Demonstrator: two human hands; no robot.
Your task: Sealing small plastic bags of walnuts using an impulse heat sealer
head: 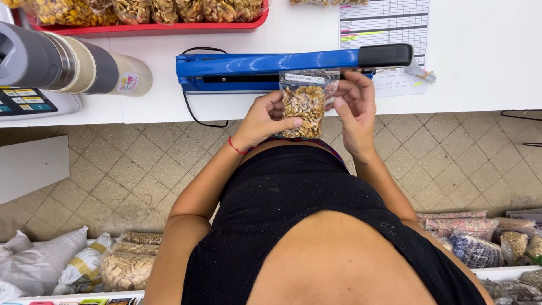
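A red tray (169,26) of filled snack bags sits at the white counter's (480,56) far edge, beside a printed sheet (384,22). A scale (28,104) and a cylindrical flask (73,62) lie left; sacks (45,260) crowd the tiled floor (141,164).

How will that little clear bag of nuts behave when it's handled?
The bag of nuts, held between left hand and right hand, probably flexes, since its thin film wrinkles. It likely feels light. The lumpy nuts inside may shift or crumble if squeezed.
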